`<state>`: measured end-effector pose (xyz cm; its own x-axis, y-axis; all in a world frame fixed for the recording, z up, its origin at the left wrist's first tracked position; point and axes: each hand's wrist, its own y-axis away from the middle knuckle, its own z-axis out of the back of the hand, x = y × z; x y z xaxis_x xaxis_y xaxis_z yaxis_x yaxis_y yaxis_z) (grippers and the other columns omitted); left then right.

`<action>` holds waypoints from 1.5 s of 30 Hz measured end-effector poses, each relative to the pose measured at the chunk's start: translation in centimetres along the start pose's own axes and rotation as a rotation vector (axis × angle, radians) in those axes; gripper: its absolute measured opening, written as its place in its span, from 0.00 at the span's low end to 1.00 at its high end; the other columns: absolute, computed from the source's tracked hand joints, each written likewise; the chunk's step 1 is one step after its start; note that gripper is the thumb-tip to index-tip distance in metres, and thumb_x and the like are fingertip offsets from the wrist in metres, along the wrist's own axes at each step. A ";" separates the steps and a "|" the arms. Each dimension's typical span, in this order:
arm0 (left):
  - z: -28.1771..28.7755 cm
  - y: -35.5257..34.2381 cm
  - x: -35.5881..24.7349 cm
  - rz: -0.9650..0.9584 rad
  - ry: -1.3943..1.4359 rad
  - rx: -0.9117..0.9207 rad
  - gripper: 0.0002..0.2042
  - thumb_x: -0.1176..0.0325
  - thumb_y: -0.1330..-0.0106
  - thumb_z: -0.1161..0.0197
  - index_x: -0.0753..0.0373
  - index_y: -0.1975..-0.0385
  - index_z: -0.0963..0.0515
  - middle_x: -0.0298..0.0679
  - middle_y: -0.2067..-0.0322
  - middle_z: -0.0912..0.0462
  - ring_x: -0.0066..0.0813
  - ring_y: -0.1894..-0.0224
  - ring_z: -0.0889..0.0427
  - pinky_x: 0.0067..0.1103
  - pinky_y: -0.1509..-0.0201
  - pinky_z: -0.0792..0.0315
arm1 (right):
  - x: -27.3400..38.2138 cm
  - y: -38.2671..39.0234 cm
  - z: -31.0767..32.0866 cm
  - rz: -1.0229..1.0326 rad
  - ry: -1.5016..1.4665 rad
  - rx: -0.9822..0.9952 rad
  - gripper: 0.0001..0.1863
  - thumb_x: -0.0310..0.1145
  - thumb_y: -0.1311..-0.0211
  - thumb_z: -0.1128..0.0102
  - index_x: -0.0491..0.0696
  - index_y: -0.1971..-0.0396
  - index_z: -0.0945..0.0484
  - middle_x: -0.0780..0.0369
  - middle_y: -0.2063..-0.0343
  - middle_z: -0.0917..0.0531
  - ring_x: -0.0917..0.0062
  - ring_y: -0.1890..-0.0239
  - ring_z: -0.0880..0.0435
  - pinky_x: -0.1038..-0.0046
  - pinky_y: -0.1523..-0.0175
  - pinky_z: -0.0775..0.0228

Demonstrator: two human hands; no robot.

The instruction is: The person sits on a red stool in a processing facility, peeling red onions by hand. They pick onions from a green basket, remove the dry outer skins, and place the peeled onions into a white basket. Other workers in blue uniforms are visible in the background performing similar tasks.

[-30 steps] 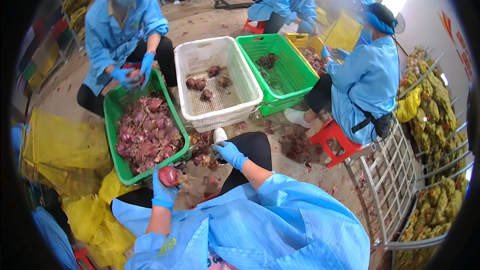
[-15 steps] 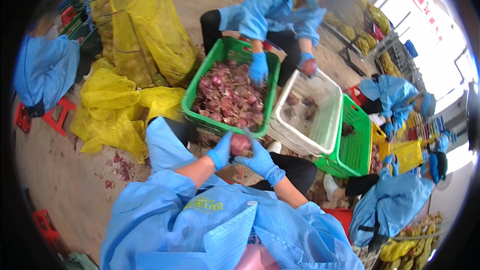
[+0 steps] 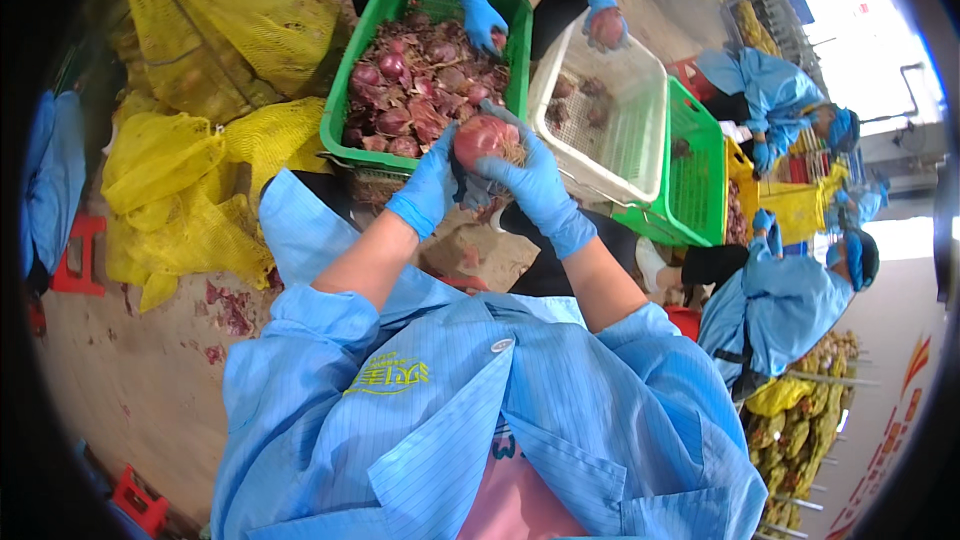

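Both of my blue-gloved hands hold one red onion (image 3: 482, 140) in front of my chest. My left hand (image 3: 428, 190) cups it from the left and below. My right hand (image 3: 530, 180) wraps it from the right, fingers over its rooty end. Just beyond the onion stands a green crate (image 3: 352, 105) heaped with red onions. To its right stands a white crate (image 3: 640, 145) with a few onions inside.
A person across the green crate has gloved hands (image 3: 485, 20) in the onions and holds one over the white crate. Another green crate (image 3: 700, 180) lies right of the white one. Yellow mesh sacks (image 3: 190, 180) pile up at left. Other workers (image 3: 790, 300) sit at right.
The view has tilted further down and closer. Both hands still hold the onion; it has been raised a little toward the green crate's near edge.
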<state>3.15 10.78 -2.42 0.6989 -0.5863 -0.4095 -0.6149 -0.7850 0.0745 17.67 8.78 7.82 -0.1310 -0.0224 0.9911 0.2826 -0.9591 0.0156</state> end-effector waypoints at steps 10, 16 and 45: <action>-5.6 -0.6 1.9 0.178 -0.013 -0.149 0.29 0.42 0.38 0.51 0.57 0.45 0.36 0.44 0.57 0.24 0.38 0.63 0.20 0.31 0.64 0.22 | -2.8 2.8 3.6 0.055 -0.114 -0.195 0.20 0.32 0.35 0.51 0.43 0.45 0.31 0.60 0.48 0.27 0.78 0.48 0.29 0.78 0.43 0.38; -4.2 -0.9 4.3 0.121 -0.118 -0.296 0.24 0.47 0.39 0.45 0.54 0.48 0.33 0.37 0.55 0.25 0.31 0.57 0.23 0.29 0.57 0.25 | -3.4 5.2 3.2 0.074 0.481 -0.426 0.15 0.30 0.46 0.43 0.50 0.57 0.22 0.58 0.67 0.19 0.68 0.65 0.18 0.71 0.60 0.27; -5.6 0.6 6.9 0.050 -0.178 -0.434 0.22 0.49 0.38 0.46 0.61 0.55 0.28 0.39 0.60 0.22 0.35 0.62 0.23 0.29 0.56 0.26 | -1.4 9.8 5.9 -0.310 -0.419 -0.110 0.13 0.35 0.39 0.49 0.40 0.68 0.23 0.60 0.78 0.18 0.80 0.82 0.21 0.80 0.80 0.30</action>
<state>9.65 5.16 -0.13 0.5756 -0.6123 -0.5421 -0.4109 -0.7897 0.4557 26.19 1.10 7.37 0.2048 0.3602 0.9101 0.1869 -0.9271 0.3249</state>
